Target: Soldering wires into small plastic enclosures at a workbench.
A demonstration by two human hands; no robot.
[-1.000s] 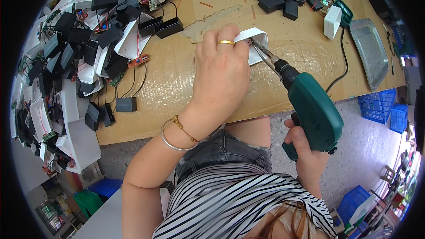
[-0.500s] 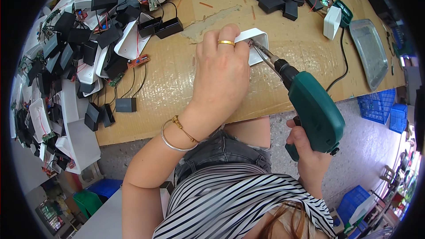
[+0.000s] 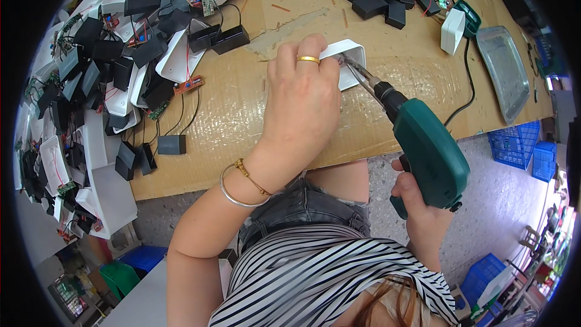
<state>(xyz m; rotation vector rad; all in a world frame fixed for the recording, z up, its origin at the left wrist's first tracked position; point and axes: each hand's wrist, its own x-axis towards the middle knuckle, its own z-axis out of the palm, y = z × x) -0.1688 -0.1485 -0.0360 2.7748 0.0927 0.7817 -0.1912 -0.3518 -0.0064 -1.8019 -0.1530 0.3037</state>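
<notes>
My left hand (image 3: 302,94) is closed on a white plastic housing (image 3: 358,51), holding it on the cardboard-covered table. The housing's open side faces right, and my fingers hide much of it. My right hand (image 3: 417,203) is wrapped round the handle of a green pistol-grip soldering gun (image 3: 431,145), its index finger near the trigger. The gun points up and to the left. Its metal tip (image 3: 357,68), with a thin rod running alongside, reaches inside the housing. What the tip touches there cannot be made out.
White housings (image 3: 181,54) with black boxes, wires and circuit boards crowd the left side. More black boxes (image 3: 370,5) lie at the back right. Nearby are a green stand with a white block (image 3: 452,31), a black cord (image 3: 469,85) and a metal tray (image 3: 505,75).
The soldering gun has shifted very slightly left and its tip is still inside the housing. Both hands keep their grips.
</notes>
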